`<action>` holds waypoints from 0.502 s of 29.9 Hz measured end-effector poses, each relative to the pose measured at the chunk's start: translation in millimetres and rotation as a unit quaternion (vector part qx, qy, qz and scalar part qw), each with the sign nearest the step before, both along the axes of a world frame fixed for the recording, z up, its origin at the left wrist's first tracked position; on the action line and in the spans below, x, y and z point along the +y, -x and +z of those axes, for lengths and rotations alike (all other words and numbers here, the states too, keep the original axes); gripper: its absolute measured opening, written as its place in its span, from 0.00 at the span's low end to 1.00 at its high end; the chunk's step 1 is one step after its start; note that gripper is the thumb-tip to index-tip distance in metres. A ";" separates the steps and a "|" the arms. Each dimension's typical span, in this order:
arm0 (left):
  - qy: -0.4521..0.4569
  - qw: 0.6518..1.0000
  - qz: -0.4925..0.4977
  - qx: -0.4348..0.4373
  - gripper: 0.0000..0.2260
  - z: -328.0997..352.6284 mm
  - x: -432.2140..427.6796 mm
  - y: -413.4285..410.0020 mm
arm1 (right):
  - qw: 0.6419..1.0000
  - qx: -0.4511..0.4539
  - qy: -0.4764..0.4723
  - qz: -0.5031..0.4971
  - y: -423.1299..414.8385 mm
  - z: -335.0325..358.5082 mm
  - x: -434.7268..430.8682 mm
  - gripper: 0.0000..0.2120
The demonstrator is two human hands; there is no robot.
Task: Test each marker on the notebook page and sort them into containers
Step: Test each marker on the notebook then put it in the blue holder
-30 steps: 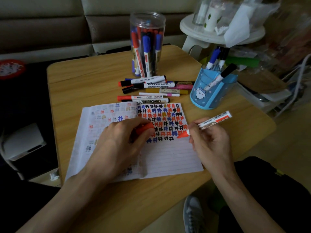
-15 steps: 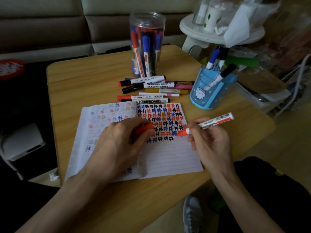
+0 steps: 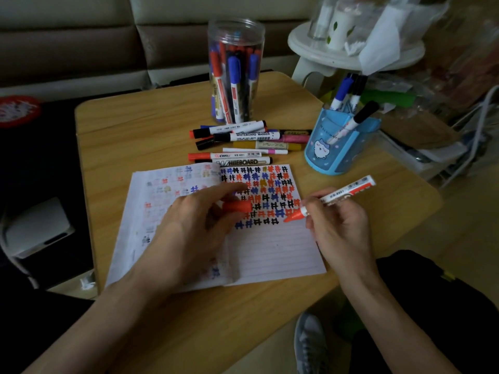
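- Both hands were apart over the notebook (image 3: 270,249). The right hand (image 3: 340,228) pinched the red marker (image 3: 348,193) just behind its nib, and the left hand (image 3: 194,228) lay on the fold with its fingers curled round the red cap (image 3: 237,206).
- The nib sat at the right end of the lower rows of hash marks, touching or just above the page; I could not tell which.
- Wet red ink could have smeared if the right hand's heel dragged across the fresh mark.
- The cap could have slipped out and rolled into the loose markers (image 3: 243,143) just beyond the notebook, since only fingertips pinned it.
- A sorting slip looked possible with 2 containers close together: the clear jar (image 3: 236,71) and the blue holder (image 3: 340,149) both held mixed colours.
- The small wooden table (image 3: 135,125) had rounded corners and stood in dim light.
- A pale sofa (image 3: 81,36) ran behind it, and a cluttered white stool (image 3: 351,55) stood at the far right.
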State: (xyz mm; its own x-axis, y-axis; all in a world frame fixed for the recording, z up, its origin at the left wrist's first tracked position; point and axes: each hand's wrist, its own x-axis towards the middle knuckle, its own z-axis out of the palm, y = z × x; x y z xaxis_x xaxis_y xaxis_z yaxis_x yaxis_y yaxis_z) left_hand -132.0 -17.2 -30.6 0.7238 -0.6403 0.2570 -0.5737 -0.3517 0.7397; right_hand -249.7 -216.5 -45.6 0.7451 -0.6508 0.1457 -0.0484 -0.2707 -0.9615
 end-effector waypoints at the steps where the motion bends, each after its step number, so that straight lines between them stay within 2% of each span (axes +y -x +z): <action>1: 0.014 1.000 -0.002 0.026 0.15 1.4 0.1 0.5 | 0.999 -0.014 -0.040 0.005 -0.3 4.2 0.8 0.04; 3: 0.047 0.997 -0.010 0.057 0.12 5.2 0.0 2.2 | 0.992 -0.049 -0.115 0.028 0.0 12.7 2.6 0.02; 5: 0.070 0.995 -0.021 0.070 0.11 9.7 -0.8 4.8 | 0.985 -0.074 -0.145 0.057 0.0 19.4 7.3 0.05; 8: 0.078 0.993 -0.037 0.076 0.13 12.0 -1.8 6.8 | 0.979 -0.089 -0.161 0.083 -1.4 23.7 14.2 0.08; 15: 0.067 0.996 -0.040 0.051 0.12 8.1 0.5 6.4 | 0.974 -0.081 -0.120 0.173 -3.6 18.1 20.8 0.07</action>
State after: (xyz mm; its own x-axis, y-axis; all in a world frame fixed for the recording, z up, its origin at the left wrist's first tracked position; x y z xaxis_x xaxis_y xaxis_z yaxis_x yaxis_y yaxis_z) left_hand -138.5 -16.8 -22.5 0.6988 -0.6616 0.2719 -0.5155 -0.2023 0.8327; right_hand -246.1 -195.7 -27.5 0.9061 -0.3941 0.1540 0.1630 -0.0108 -0.9866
